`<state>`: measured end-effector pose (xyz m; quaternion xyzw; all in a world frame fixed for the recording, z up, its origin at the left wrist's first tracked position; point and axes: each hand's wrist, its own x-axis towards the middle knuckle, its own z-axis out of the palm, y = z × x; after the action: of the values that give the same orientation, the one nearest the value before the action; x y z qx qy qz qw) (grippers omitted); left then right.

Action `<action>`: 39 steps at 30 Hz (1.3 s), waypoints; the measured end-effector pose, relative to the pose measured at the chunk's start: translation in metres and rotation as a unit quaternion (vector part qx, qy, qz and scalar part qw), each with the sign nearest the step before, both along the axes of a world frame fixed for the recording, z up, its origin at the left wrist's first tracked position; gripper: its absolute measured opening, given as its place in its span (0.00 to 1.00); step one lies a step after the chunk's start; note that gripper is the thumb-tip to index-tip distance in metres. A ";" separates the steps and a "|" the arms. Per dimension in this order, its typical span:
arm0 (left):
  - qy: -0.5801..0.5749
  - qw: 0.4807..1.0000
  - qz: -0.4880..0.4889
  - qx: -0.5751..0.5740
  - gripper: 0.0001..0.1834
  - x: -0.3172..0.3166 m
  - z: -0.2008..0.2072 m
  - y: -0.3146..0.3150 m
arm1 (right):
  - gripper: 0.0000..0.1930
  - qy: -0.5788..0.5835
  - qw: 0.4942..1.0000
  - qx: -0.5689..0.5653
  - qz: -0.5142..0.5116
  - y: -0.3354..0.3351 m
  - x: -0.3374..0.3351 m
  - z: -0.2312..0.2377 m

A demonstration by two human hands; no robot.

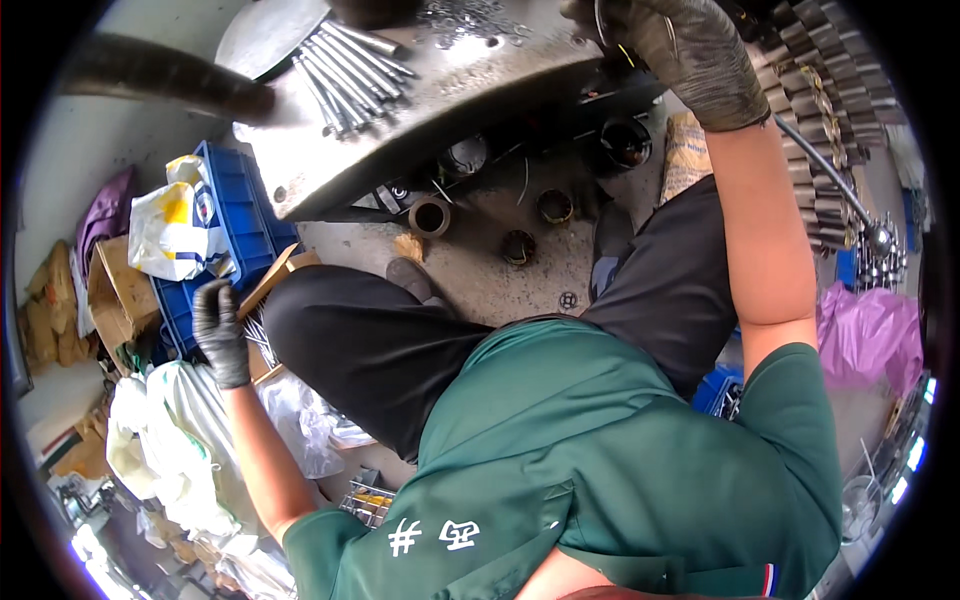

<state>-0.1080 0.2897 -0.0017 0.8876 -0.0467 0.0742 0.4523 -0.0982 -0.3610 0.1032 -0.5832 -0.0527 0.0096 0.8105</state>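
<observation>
My right hand (690,65), in a dark, dirty work glove, reaches to the right end of the metal machine table (420,120). Its fingers are curled; what they hold, if anything, is hidden. A thin curved line and a bit of yellow show beside them. My left hand (219,338), gloved too, is out to the left with bent fingers drawn together, and I cannot make out anything in them. Close by it, metal rods (262,342) lie in an open cardboard box. Several shiny rods (350,75) lie fanned out on the table beside a round plate (268,35).
A blue crate (235,215) with a white and yellow bag (175,235) stands left. Pale sacks (180,430) lie lower left. Stacked metal parts (825,110) and a long bar (825,165) are right, above a purple bag (870,335). Cylinders (430,216) stand beneath the table.
</observation>
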 end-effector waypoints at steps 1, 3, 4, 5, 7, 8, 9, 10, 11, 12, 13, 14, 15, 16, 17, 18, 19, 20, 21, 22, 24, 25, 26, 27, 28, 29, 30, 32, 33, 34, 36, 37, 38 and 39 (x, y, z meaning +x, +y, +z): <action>-0.003 0.998 -0.051 -0.026 0.05 -0.005 0.042 -0.035 | 0.21 -0.001 1.000 0.010 0.001 0.004 -0.002 0.001; -0.029 0.986 -0.156 0.046 0.08 -0.008 0.103 -0.118 | 0.21 -0.001 1.000 0.020 -0.005 0.005 -0.010 0.003; 0.010 0.977 -0.198 0.079 0.09 -0.013 0.127 -0.165 | 0.21 -0.001 1.000 0.027 -0.006 0.004 -0.009 0.004; 0.001 0.952 -0.293 0.092 0.10 -0.007 0.128 -0.198 | 0.21 0.000 0.999 0.032 -0.009 0.004 -0.012 0.006; 0.157 0.919 -0.359 0.047 0.13 -0.006 0.105 -0.262 | 0.21 0.000 0.999 0.042 -0.013 0.000 -0.016 0.009; 0.192 0.896 -0.389 0.095 0.14 -0.003 0.085 -0.291 | 0.20 0.001 0.999 0.044 -0.014 -0.001 -0.018 0.009; 0.404 0.852 -0.332 -0.037 0.18 0.002 0.040 -0.310 | 0.20 0.002 0.999 0.048 -0.015 -0.002 -0.020 0.010; 0.483 0.825 -0.287 -0.066 0.19 0.001 0.002 -0.334 | 0.20 0.004 0.999 0.050 -0.017 -0.003 -0.022 0.009; 0.518 0.819 -0.243 -0.044 0.19 0.001 -0.039 -0.356 | 0.20 0.003 0.998 0.053 -0.021 -0.006 -0.026 0.011; 0.550 0.806 -0.205 -0.075 0.21 0.001 -0.085 -0.366 | 0.20 0.006 0.998 0.055 -0.024 -0.007 -0.029 0.010; 0.483 0.841 -0.242 0.005 0.21 0.006 -0.141 -0.369 | 0.20 0.006 0.998 0.057 -0.025 -0.008 -0.030 0.011; 0.409 0.868 -0.265 0.097 0.21 0.010 -0.195 -0.370 | 0.20 0.006 0.998 0.060 -0.023 -0.007 -0.031 0.011; 0.332 0.884 -0.272 0.187 0.22 0.014 -0.248 -0.369 | 0.20 0.006 0.998 0.061 -0.023 -0.006 -0.033 0.012; 0.298 0.889 -0.272 0.215 0.23 0.010 -0.272 -0.372 | 0.20 0.008 0.998 0.063 -0.028 -0.010 -0.036 0.010; 0.264 0.894 -0.270 0.243 0.25 0.006 -0.295 -0.372 | 0.20 0.011 0.997 0.063 -0.033 -0.013 -0.039 0.008; 0.270 0.890 -0.276 0.241 0.25 0.002 -0.306 -0.376 | 0.20 0.013 0.997 0.061 -0.044 -0.016 -0.045 0.006; 0.286 0.886 -0.264 0.253 0.26 -0.003 -0.316 -0.378 | 0.20 0.012 0.997 0.060 -0.054 -0.025 -0.048 0.007; 0.304 0.881 -0.246 0.266 0.28 -0.008 -0.325 -0.375 | 0.20 0.015 0.996 0.061 -0.058 -0.027 -0.051 0.003; 0.308 0.877 -0.254 0.266 0.28 -0.007 -0.321 -0.383 | 0.20 0.013 0.996 0.056 -0.074 -0.035 -0.058 0.004; 0.296 0.863 -0.286 0.294 0.30 -0.005 -0.317 -0.391 | 0.20 0.009 0.995 0.051 -0.089 -0.046 -0.064 0.007; 0.294 0.846 -0.303 0.324 0.32 -0.003 -0.315 -0.392 | 0.20 0.008 0.994 0.054 -0.094 -0.053 -0.066 0.002; 0.273 0.849 -0.307 0.332 0.32 0.000 -0.318 -0.394 | 0.20 0.005 0.994 0.053 -0.096 -0.056 -0.066 0.002; 0.251 0.851 -0.313 0.340 0.33 0.003 -0.320 -0.397 | 0.20 0.006 0.994 0.054 -0.099 -0.054 -0.068 0.001; 0.255 0.850 -0.311 0.340 0.33 0.006 -0.323 -0.401 | 0.20 0.006 0.993 0.054 -0.101 -0.059 -0.066 0.000; 0.290 0.830 -0.322 0.351 0.34 0.008 -0.326 -0.408 | 0.20 0.008 0.993 0.052 -0.104 -0.060 -0.066 0.000; 0.324 0.809 -0.330 0.363 0.34 0.010 -0.332 -0.411 | 0.20 0.010 0.993 0.053 -0.103 -0.057 -0.065 -0.002; 0.329 0.808 -0.327 0.363 0.34 0.012 -0.337 -0.413 | 0.20 0.012 0.993 0.054 -0.103 -0.057 -0.063 -0.004; 0.321 0.777 -0.365 0.399 0.34 0.012 -0.346 -0.418 | 0.20 0.016 0.993 0.057 -0.105 -0.058 -0.061 -0.008; 0.325 0.776 -0.363 0.400 0.34 0.009 -0.349 -0.417 | 0.20 0.017 0.993 0.059 -0.105 -0.058 -0.059 -0.009; 0.331 0.790 -0.342 0.386 0.32 0.008 -0.348 -0.420 | 0.20 0.019 0.992 0.059 -0.107 -0.059 -0.058 -0.010; 0.339 0.803 -0.318 0.373 0.31 0.002 -0.349 -0.420 | 0.20 0.021 0.992 0.061 -0.105 -0.058 -0.055 -0.011; 0.185 0.874 -0.252 0.373 0.30 -0.005 -0.353 -0.417 | 0.20 0.021 0.992 0.062 -0.104 -0.056 -0.054 -0.011; 0.024 0.915 -0.179 0.361 0.28 -0.007 -0.349 -0.417 | 0.20 0.022 0.992 0.062 -0.104 -0.055 -0.052 -0.012; 0.025 0.915 -0.178 0.361 0.28 -0.003 -0.345 -0.413 | 0.20 0.022 0.993 0.061 -0.102 -0.054 -0.051 -0.012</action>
<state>-0.1106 -0.1233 -0.3462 0.9691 -0.2160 -0.0516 0.1075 -0.1491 -0.4153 0.0912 -0.5343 0.0244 -0.0641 0.8425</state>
